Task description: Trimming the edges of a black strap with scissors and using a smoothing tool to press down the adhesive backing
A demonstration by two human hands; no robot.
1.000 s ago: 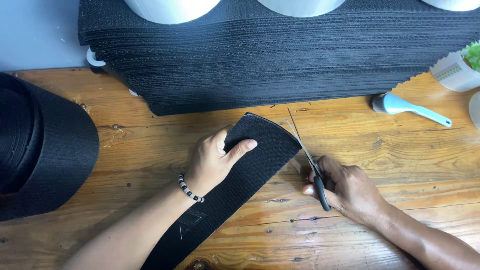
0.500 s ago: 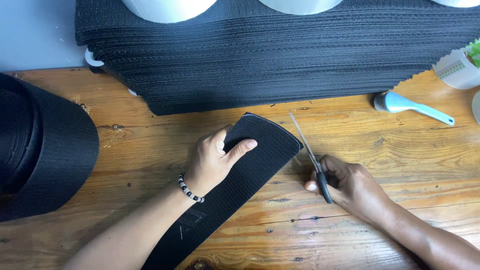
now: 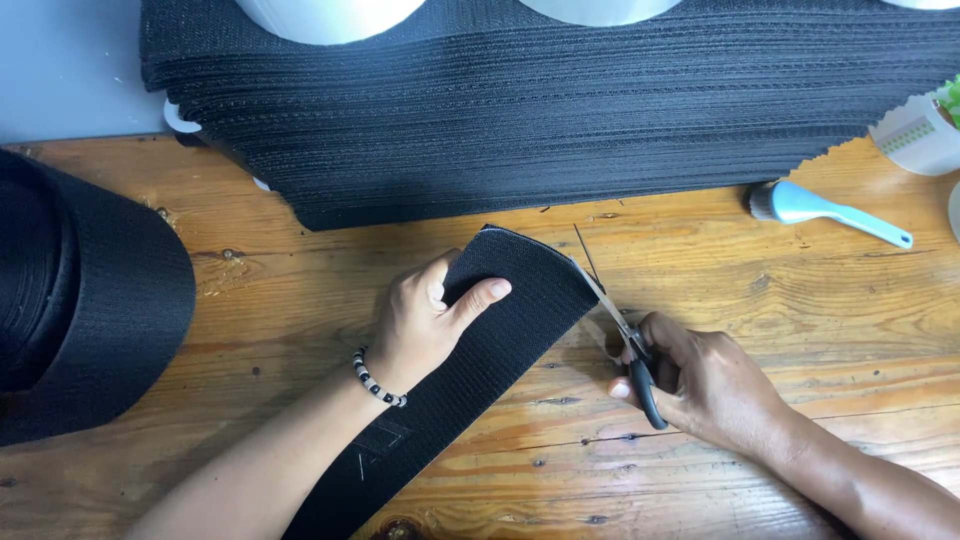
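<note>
— Black webbing strip [image 3: 480,370] lies slantwise on the wooden counter [image 3: 800,290], left hand [image 3: 425,320] pressing flat on its rounded end.

— And the scissors [image 3: 620,330]?

— Right hand [image 3: 705,385] grips them; the blades have slid closer along the strip's edge since a second ago, so trimming is underway.

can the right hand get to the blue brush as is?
Probably yes: the blue brush lies on bare wooden table beyond the right hand, nothing between. But that hand holds scissors.
</note>
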